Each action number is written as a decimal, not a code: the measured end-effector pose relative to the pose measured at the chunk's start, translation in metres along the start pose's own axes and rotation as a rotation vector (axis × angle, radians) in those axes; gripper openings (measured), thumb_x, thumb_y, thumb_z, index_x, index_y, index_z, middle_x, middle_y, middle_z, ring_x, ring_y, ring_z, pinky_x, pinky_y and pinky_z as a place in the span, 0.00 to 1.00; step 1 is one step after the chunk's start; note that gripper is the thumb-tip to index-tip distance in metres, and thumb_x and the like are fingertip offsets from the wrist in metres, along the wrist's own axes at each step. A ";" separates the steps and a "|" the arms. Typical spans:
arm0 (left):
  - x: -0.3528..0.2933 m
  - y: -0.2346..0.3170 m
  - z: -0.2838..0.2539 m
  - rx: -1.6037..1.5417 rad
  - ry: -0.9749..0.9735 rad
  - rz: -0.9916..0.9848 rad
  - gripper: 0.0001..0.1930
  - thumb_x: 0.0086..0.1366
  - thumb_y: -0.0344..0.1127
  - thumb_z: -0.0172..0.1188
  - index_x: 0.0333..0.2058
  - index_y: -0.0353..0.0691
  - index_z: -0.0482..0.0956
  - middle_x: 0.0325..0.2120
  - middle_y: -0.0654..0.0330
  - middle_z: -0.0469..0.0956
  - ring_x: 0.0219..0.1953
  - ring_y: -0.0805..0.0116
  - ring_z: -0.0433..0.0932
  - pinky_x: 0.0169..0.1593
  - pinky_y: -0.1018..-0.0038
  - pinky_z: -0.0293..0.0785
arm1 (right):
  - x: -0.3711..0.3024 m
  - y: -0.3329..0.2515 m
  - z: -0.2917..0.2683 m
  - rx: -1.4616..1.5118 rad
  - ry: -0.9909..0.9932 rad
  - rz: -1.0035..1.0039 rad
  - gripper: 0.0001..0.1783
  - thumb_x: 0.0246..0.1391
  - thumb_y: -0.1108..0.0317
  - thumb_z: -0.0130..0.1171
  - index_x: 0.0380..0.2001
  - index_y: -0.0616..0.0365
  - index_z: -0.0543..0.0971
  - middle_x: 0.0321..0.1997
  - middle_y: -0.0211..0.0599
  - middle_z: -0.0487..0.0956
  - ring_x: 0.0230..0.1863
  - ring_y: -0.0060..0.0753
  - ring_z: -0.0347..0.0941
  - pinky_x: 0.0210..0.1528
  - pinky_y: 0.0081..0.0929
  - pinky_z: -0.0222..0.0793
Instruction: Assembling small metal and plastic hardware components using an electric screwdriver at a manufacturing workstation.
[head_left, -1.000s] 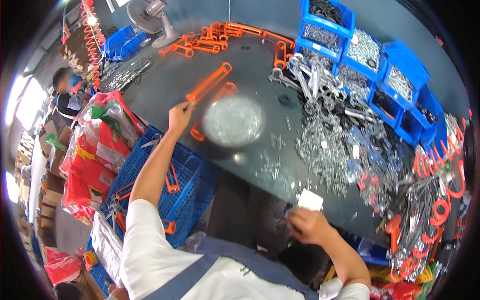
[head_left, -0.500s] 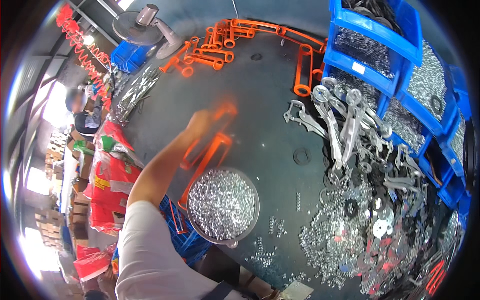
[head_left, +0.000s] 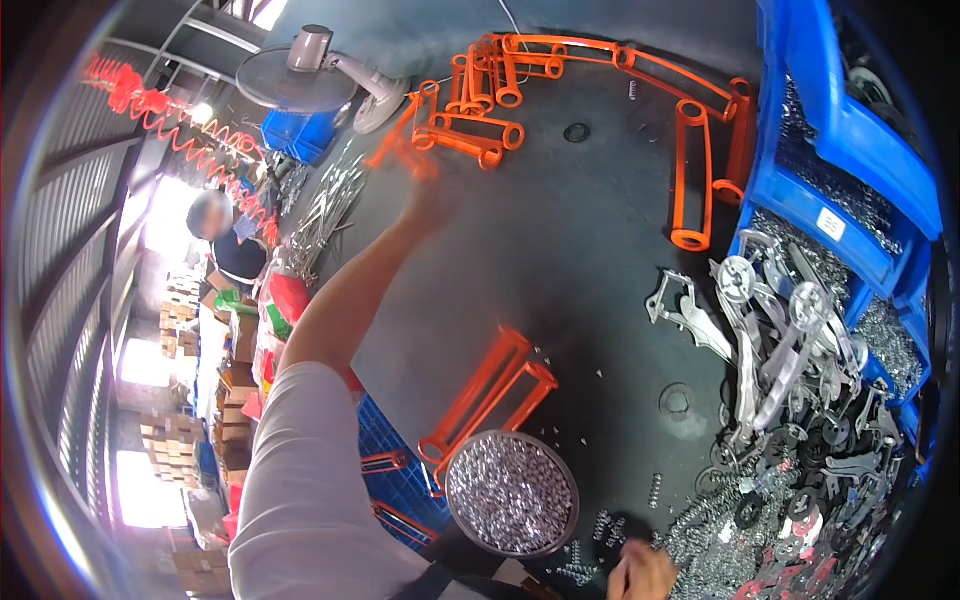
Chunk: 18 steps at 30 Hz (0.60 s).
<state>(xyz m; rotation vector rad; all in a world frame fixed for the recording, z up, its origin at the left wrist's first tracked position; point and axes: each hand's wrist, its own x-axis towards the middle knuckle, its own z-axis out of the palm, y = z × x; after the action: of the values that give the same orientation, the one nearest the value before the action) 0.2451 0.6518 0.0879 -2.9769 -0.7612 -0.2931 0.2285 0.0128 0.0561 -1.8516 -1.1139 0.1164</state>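
My left hand (head_left: 432, 205) reaches to the back left of the grey table. Motion smears its fingers, which are at an orange frame (head_left: 402, 150) with tube-like ends; whether they grip it cannot be made out. At the lower edge my right hand (head_left: 642, 574) has its fingers curled together, and anything inside them is hidden. Beside it lie small springs (head_left: 655, 490). A round bowl (head_left: 572, 530) full of small shiny metal pieces stands at the near edge. Two orange frames (head_left: 480, 395) lie side by side just behind the bowl.
More orange frames (head_left: 470, 140) line the back. Silver metal arms (head_left: 755, 330) and loose small parts are heaped at right, below stacked blue bins (head_left: 850, 240). Thin metal rods (head_left: 325, 215) and a fan (head_left: 375, 100) stand at back left. Another person (head_left: 238, 255) is farther left.
My left hand has moved from above the near frames to the back-left frames, leaving two frames by the bowl. My right hand has come into view below. The whole view has shifted.
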 end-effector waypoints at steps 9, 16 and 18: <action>0.135 -0.029 0.049 0.111 -0.055 -0.286 0.35 0.57 0.58 0.54 0.60 0.50 0.60 0.53 0.45 0.63 0.59 0.45 0.57 0.60 0.54 0.54 | 0.100 0.051 0.037 -0.345 0.102 0.486 0.11 0.43 0.82 0.49 0.34 0.66 0.72 0.34 0.49 0.69 0.36 0.51 0.69 0.38 0.39 0.65; 0.179 -0.061 0.063 -0.171 -0.157 -0.176 0.36 0.56 0.68 0.47 0.59 0.58 0.62 0.55 0.51 0.65 0.62 0.55 0.54 0.61 0.53 0.48 | 0.088 0.067 0.037 -0.296 0.170 0.410 0.11 0.39 0.80 0.49 0.31 0.64 0.71 0.33 0.49 0.67 0.32 0.50 0.67 0.33 0.38 0.65; 0.183 -0.051 0.071 0.013 -0.228 -0.365 0.32 0.53 0.68 0.47 0.54 0.64 0.70 0.56 0.57 0.66 0.63 0.58 0.52 0.62 0.54 0.44 | 0.079 0.068 0.035 -0.296 0.154 0.472 0.11 0.39 0.79 0.50 0.31 0.63 0.71 0.33 0.49 0.67 0.32 0.50 0.67 0.32 0.38 0.64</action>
<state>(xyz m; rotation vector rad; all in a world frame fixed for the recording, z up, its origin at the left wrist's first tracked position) 0.3896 0.7896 0.0549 -2.8737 -1.3270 0.0404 0.3010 0.0840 0.0139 -2.3219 -0.5952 0.0801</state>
